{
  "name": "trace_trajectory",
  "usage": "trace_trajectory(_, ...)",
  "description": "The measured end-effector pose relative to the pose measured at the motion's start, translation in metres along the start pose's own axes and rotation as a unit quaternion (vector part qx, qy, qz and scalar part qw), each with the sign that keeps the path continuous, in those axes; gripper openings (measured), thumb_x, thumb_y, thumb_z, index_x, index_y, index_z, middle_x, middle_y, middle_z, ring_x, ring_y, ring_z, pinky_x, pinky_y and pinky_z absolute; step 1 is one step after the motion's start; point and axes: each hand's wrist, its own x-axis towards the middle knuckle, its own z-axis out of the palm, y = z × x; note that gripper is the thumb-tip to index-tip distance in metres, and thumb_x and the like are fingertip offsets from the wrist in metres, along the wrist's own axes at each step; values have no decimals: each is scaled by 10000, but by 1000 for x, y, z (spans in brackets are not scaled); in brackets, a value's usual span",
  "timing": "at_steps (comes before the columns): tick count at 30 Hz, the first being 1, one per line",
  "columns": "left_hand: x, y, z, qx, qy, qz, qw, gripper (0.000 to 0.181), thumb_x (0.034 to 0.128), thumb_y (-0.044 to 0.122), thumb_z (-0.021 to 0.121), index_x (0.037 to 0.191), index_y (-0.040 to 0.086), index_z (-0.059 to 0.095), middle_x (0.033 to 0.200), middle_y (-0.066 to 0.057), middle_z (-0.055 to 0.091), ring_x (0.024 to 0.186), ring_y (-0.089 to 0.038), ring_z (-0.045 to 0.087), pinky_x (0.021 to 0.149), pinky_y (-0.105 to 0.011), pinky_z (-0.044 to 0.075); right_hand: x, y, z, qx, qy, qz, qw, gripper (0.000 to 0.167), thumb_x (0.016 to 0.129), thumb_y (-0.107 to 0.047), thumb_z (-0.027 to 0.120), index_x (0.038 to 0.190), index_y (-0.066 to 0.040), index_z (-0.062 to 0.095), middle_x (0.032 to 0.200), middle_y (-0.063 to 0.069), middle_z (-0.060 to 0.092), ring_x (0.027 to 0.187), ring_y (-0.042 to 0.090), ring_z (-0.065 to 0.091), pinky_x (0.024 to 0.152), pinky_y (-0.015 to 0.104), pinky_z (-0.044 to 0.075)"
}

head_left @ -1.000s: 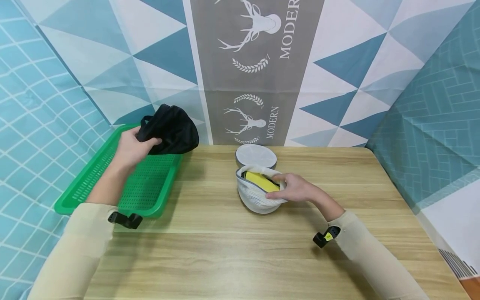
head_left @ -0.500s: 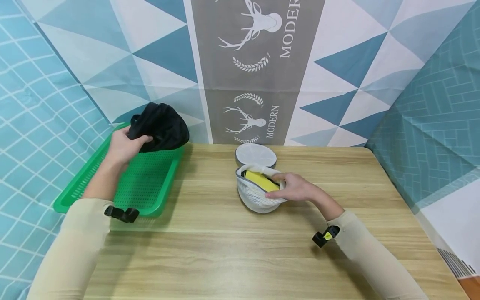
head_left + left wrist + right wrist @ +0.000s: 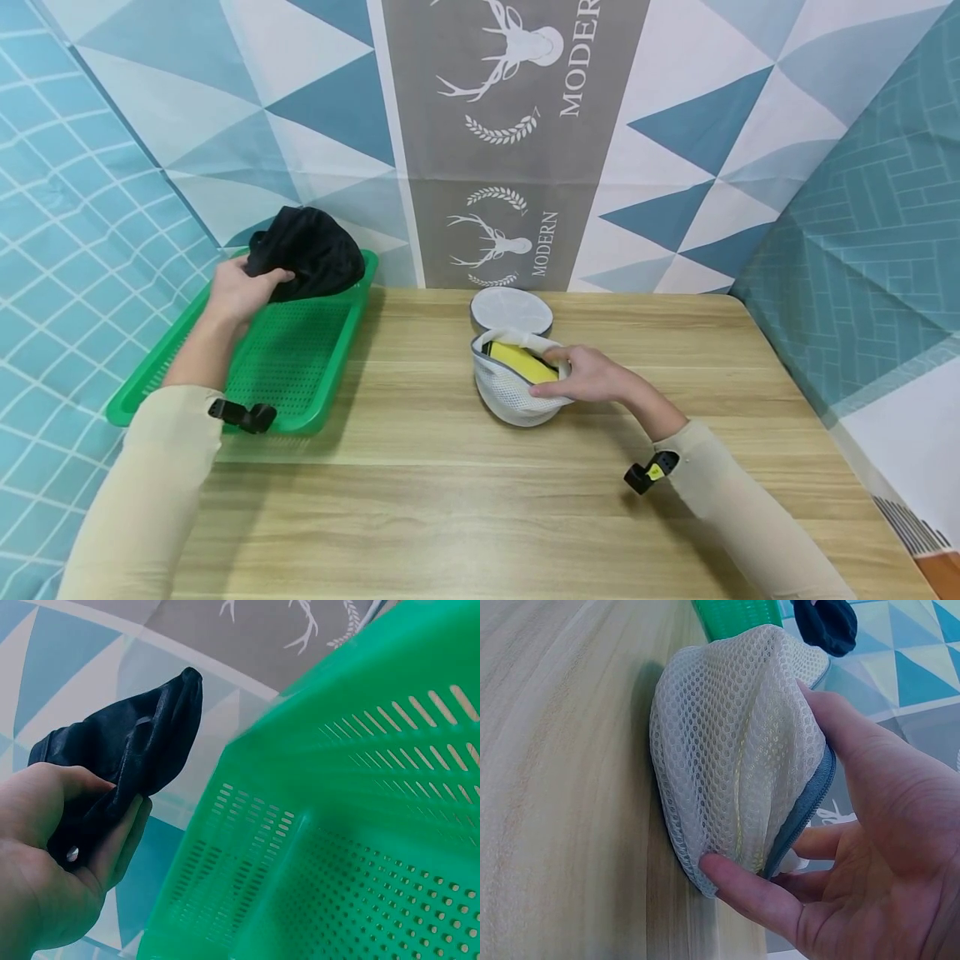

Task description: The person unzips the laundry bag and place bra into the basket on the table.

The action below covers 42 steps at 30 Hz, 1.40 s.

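Note:
My left hand (image 3: pixel 236 293) pinches a black cloth item (image 3: pixel 315 254) between thumb and fingers. It is soft and rounded, held over the far end of the green plastic basket (image 3: pixel 347 333); a small shiny dot shows on it (image 3: pixel 72 854) in the left wrist view. At the table's middle, my right hand (image 3: pixel 588 375) grips the edge of a white mesh laundry bag (image 3: pixel 504 398) with a grey zipper (image 3: pixel 806 802). The bag stands unzipped, its round flap (image 3: pixel 512 311) folded back. Something yellow with a black edge (image 3: pixel 522 361) lies inside, partly covered by the fingers.
The wooden table (image 3: pixel 480 517) stretches in front of both arms. Behind it rises a patterned wall covering (image 3: pixel 517 150), with blue tiled cloth (image 3: pixel 60 250) to the left of the basket. Each wrist wears a small black camera.
My left hand has moved left with the black cloth item, farther over the basket. The right hand and the mesh bag have stayed in place.

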Motion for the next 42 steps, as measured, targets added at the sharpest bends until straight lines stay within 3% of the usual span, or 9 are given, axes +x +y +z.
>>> trace_trajectory(21,15,-15,0,-191,122,-238,9995,953,1134,454,568,1801,29,36,1900,-240,-48,1778,-481,66,1434,-637,245,0,1,0,78,-28,-3,10000,902,974,-467,845,1582,125,539,1678,309,558,1613,473,505,1325,637,448)
trace_trajectory(29,20,-27,-6,-183,115,-426,9989,969,1136,476,536,1798,34,-17,1897,-236,-102,1783,-446,74,1331,-533,372,1,2,0,41,1,-36,10000,905,969,-470,850,1579,124,543,1675,307,564,1607,471,513,1320,637,455)
trace_trajectory(30,20,-28,-7,-154,113,-458,9988,965,1136,480,531,1799,38,-14,1897,-236,-98,1780,-442,94,1297,-504,405,1,2,1,36,0,-35,10000,905,968,-470,850,1579,123,544,1674,307,564,1605,470,515,1318,636,457)
trace_trajectory(31,20,-29,-7,-107,108,-474,9988,961,1138,480,526,1798,38,-14,1896,-242,-91,1718,-437,302,1186,-478,459,1,2,1,28,-1,-32,10000,904,968,-471,850,1578,123,545,1674,307,564,1604,470,517,1317,636,459)
trace_trajectory(33,20,-31,-8,-13,135,-494,9987,955,1142,465,527,1797,30,-16,1895,-261,-32,1285,-384,643,978,-416,537,1,1,1,19,-4,-20,10000,906,967,-472,851,1579,122,546,1676,308,562,1606,471,515,1319,637,457)
trace_trajectory(36,21,-33,-10,131,132,-497,9986,960,1142,477,523,1795,25,-15,1893,-266,-15,1184,-351,621,837,-381,445,1,1,1,15,1,19,10000,911,967,-477,850,1583,119,542,1681,307,556,1613,474,505,1325,639,449)
trace_trajectory(38,22,-35,-10,94,116,-475,9988,970,1141,480,524,1792,20,-29,1894,-259,-31,1370,-384,576,897,-395,450,1,1,1,14,2,42,10000,917,967,-482,849,1587,117,538,1684,304,555,1615,474,503,1327,640,446)
trace_trajectory(40,22,-36,-10,50,83,-475,9988,971,1144,489,506,1787,17,-47,1894,-240,-99,1677,-416,300,1034,-438,415,1,1,1,6,1,49,10000,920,968,-487,846,1590,116,536,1683,302,557,1614,472,504,1326,639,447)
trace_trajectory(42,24,-39,-9,53,70,-484,9988,976,1146,484,508,1782,5,-57,1892,-238,-112,1729,-444,241,1151,-489,434,1,2,1,-1,3,49,10000,920,968,-489,846,1589,115,538,1680,299,562,1607,468,513,1321,637,453)
